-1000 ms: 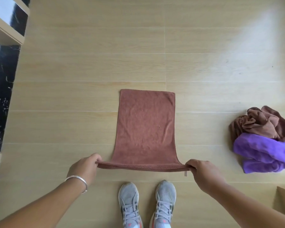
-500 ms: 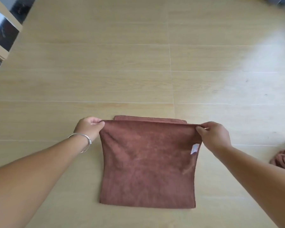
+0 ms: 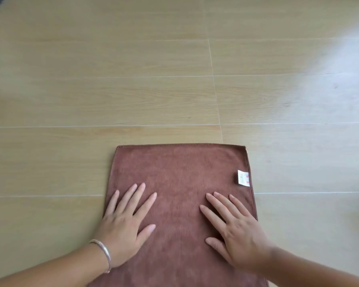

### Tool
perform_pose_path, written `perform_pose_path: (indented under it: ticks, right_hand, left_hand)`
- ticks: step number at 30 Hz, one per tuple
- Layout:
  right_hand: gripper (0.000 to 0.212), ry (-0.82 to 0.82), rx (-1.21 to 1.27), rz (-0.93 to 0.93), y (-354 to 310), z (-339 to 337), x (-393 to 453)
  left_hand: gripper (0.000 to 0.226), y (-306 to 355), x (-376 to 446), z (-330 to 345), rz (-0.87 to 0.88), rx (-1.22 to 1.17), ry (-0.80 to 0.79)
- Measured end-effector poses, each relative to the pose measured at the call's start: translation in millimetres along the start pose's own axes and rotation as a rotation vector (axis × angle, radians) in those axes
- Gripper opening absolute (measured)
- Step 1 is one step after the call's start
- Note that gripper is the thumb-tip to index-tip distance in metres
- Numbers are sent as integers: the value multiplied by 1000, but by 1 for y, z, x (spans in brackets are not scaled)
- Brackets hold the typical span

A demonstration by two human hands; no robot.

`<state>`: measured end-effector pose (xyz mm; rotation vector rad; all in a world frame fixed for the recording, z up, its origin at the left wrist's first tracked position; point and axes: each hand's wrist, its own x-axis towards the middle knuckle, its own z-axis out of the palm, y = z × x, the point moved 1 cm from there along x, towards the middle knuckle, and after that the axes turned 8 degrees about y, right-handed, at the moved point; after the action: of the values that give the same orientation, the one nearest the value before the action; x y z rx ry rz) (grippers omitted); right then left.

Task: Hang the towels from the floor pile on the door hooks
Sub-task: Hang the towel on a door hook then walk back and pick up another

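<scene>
- Two hands flat on one brown towel [image 3: 180,183], head view, lower centre of frame; only one view here.
- left hand [image 3: 123,222] lower left of the towel, palm down, fingers spread wide, holding nothing, just pressing the cloth; a bracelet [image 3: 104,252] sits on that wrist.
- right hand [image 3: 234,230] lower right of the towel, also palm down, fingers splayed, no pinch on any edge, nothing in its grasp.
- towel lies folded on the wooden floor [image 3: 133,79], far hem straight across mid-frame, near end runs off the bottom edge; white care label [image 3: 243,177] at its right edge, middle right of frame.
- door hooks and floor pile not in frame, can't say where they are.
- Step in hand, my read: smoothing the fold before lifting; task looks early, nothing hung as far as this view shows.
- To do it well: sweep both palms outward from the centre toward the side edges, even pressure, so the layers stay aligned and no crease gets trapped.
- Keep fingertips clear of the label side so the top layer does not drag off its lower one.
- Risk: microfibre-looking cloth probably slides on smooth floor; pushing forward instead of outward could shift the whole towel.
- For the lift, likely pinch the far corners so it hangs square.
</scene>
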<state>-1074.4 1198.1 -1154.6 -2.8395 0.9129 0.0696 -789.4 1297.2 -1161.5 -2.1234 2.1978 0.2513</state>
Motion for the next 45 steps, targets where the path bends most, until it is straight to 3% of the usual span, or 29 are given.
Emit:
perform_pose_path:
  ticks: [5, 12, 15, 21, 24, 27, 29, 31, 33, 37, 42, 45]
  right_hand:
    - [70, -91, -106, 69, 33, -10, 49]
    - [66, -75, -186, 254, 84, -21, 122]
    - [65, 4, -66, 214, 66, -19, 98]
    - [79, 32, -41, -84, 54, 4, 15]
    - [85, 39, -80, -142, 65, 4, 9]
    - [73, 18, -137, -153, 70, -6, 16]
    - [62, 2, -181, -140, 67, -12, 17]
    - [55, -13, -207, -117, 62, -24, 16]
    - [47, -39, -252, -103, 57, -43, 14]
    - [43, -156, -304, 57, 44, -105, 13]
    - [30, -165, -202, 270, 30, -187, 11]
    - [35, -170, -198, 342, 24, -242, 9]
  left_hand:
    - [66, -23, 63, -1, -64, 94, -12]
    - [61, -43, 147, -23, -226, 99, 26]
    - [65, -33, 112, -24, -114, 29, 51]
    - [84, -30, 29, -4, 238, 125, 2]
    - [82, -37, 32, -5, 284, 164, 19]
    - [65, -37, 43, -13, 290, 153, 35]
    - [68, -34, 45, -22, 295, 151, 24]
    - [67, -32, 44, -34, 296, 153, 13]
    - [50, -27, 40, -49, 271, 170, -2]
    - [61, -17, 34, -97, 134, 284, -321]
    - [75, -10, 29, -184, 64, 381, -344]
    - [75, -13, 29, -240, -46, 389, -342]
